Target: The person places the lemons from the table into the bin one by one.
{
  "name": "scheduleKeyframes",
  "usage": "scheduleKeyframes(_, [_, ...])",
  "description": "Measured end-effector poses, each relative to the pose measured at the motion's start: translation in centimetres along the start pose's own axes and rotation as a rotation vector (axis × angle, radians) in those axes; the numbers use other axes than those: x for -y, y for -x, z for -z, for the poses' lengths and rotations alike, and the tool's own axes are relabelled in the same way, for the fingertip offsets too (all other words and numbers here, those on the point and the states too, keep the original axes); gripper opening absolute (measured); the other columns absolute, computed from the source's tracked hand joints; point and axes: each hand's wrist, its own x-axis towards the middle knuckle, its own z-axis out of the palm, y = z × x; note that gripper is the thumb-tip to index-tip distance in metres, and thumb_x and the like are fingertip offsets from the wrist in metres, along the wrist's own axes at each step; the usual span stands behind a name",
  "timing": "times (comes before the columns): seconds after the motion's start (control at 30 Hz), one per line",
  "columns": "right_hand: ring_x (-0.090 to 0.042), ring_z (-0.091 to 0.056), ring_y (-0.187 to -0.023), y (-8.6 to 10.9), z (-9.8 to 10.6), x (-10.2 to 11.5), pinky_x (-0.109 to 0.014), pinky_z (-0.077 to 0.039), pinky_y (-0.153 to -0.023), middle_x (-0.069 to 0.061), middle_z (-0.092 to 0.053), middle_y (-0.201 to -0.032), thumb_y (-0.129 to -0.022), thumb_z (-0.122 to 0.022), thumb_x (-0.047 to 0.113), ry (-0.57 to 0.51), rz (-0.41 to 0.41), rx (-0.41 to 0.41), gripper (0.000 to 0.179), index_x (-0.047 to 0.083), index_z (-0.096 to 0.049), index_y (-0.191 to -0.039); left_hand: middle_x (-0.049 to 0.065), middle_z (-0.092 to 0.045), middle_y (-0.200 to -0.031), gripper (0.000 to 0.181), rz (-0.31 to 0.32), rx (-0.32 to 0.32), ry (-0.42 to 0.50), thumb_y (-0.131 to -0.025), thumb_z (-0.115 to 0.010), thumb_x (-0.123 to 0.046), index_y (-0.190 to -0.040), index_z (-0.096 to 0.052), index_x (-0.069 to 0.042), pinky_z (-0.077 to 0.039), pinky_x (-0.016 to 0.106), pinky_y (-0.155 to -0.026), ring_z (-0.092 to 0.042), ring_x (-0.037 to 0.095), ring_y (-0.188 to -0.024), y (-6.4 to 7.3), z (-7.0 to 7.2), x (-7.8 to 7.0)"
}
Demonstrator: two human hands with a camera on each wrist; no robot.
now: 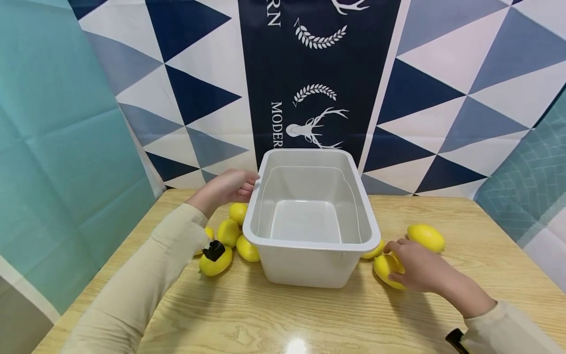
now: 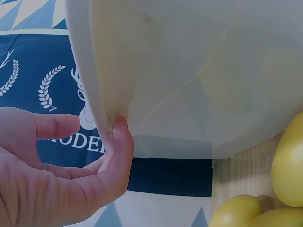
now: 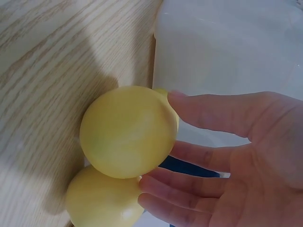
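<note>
A white plastic bin [image 1: 309, 265] stands in the middle of the wooden table, its inside bare. My left hand [image 1: 231, 186] is at the bin's left rim, fingers bent against the edge; in the left wrist view one fingertip tucks beneath the lip [image 2: 102, 127]. On the bin's right, my right hand [image 1: 417, 265] holds a yellow lemon [image 1: 385, 269] between thumb and fingers. The right wrist view shows this lemon [image 3: 128, 132] large, overlapping another lemon [image 3: 102, 198]. Close by are a lemon [image 1: 373, 250] partly behind the bin and another [image 1: 426, 237] beyond the hand.
Several lemons [image 1: 228, 232] lie left of the bin, under and beside my left forearm. A patterned cloth [image 1: 199, 98] hangs directly behind the table [image 1: 247, 314]. Teal panels [image 1: 66, 147] flank the left side.
</note>
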Motion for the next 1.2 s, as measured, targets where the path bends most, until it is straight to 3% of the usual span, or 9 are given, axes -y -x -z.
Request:
scheduleKeyframes(0.2, [-0.012, -0.049, -0.072, 0.0, -0.1, 0.2, -0.059, -0.046, -0.096, -0.001, -0.063, -0.085, -0.067, -0.085, 0.022, 0.000, -0.004, -0.003, 0.045, 0.004, -0.064, -0.102, 0.007, -0.058, -0.114, 0.043, 0.002, 0.007, 0.009, -0.098, -0.049, -0.030, -0.133, -0.047, -0.004, -0.054, 0.030, -0.096, -0.063, 0.015, -0.090, 0.3, -0.1, -0.1])
scheduleKeyframes(0.47, [-0.018, -0.058, -0.078, 0.1, -0.5, 0.1, -0.062, -0.044, -0.097, -0.005, -0.065, -0.089, -0.066, -0.086, 0.020, -0.003, 0.025, -0.025, 0.044, 0.004, -0.065, -0.101, 0.005, -0.059, -0.097, 0.041, -0.007, 0.018, 0.015, -0.099, -0.047, -0.025, -0.130, -0.049, 0.001, -0.054, 0.032, -0.096, -0.063, 0.010, -0.075, 0.0, -0.3, 0.2])
scheduleKeyframes(0.63, [-0.020, -0.058, -0.079, 0.1, -0.7, 0.0, -0.067, -0.038, -0.098, -0.006, -0.065, -0.090, -0.065, -0.086, 0.018, -0.010, 0.053, -0.054, 0.043, 0.004, -0.065, -0.100, 0.006, -0.058, -0.096, 0.038, -0.016, 0.021, 0.006, -0.099, -0.047, -0.022, -0.129, -0.051, 0.001, -0.053, 0.035, -0.099, -0.062, 0.011, -0.075, 0.0, -0.4, 0.4])
scheduleKeyframes(0.7, [-0.017, -0.054, -0.075, 0.1, -0.8, 0.0, -0.063, -0.043, -0.095, -0.004, -0.063, -0.088, -0.065, -0.086, 0.018, -0.014, 0.055, -0.053, 0.044, 0.003, -0.064, -0.100, 0.005, -0.058, -0.096, 0.037, -0.017, 0.018, -0.003, -0.099, -0.048, -0.022, -0.128, -0.051, 0.000, -0.052, 0.036, -0.100, -0.061, 0.011, -0.076, 0.0, -0.4, 0.4])
scheduleKeyframes(0.8, [-0.012, -0.046, -0.072, 0.1, -0.8, 0.0, -0.044, -0.052, -0.080, -0.002, -0.059, -0.086, -0.067, -0.085, 0.019, -0.022, 0.050, -0.040, 0.043, 0.004, -0.064, -0.102, 0.004, -0.058, -0.092, 0.037, -0.013, 0.016, -0.014, -0.098, -0.048, -0.022, -0.128, -0.051, 0.000, -0.052, 0.035, -0.101, -0.060, 0.011, -0.074, 0.0, -0.4, 0.5])
scheduleKeyframes(0.9, [-0.010, -0.043, -0.071, 0.0, -0.8, 0.1, -0.030, -0.045, -0.065, -0.001, -0.058, -0.085, -0.068, -0.085, 0.020, -0.028, 0.048, -0.033, 0.043, 0.003, -0.064, -0.102, 0.003, -0.058, -0.089, 0.036, -0.014, 0.022, -0.023, -0.098, -0.048, -0.021, -0.127, -0.052, 0.000, -0.052, 0.035, -0.101, -0.060, 0.010, -0.073, -0.1, -0.3, 0.5])
scheduleKeyframes(1.2, [-0.009, -0.044, -0.071, 0.1, -1.1, 0.1, -0.026, -0.042, -0.061, -0.002, -0.057, -0.086, -0.067, -0.085, 0.019, -0.033, 0.065, -0.051, 0.044, 0.002, -0.063, -0.102, 0.002, -0.056, -0.089, 0.037, -0.020, 0.026, -0.036, -0.097, -0.049, -0.020, -0.127, -0.051, 0.001, -0.055, 0.029, -0.093, -0.057, 0.011, -0.074, 0.1, -0.3, 0.5])
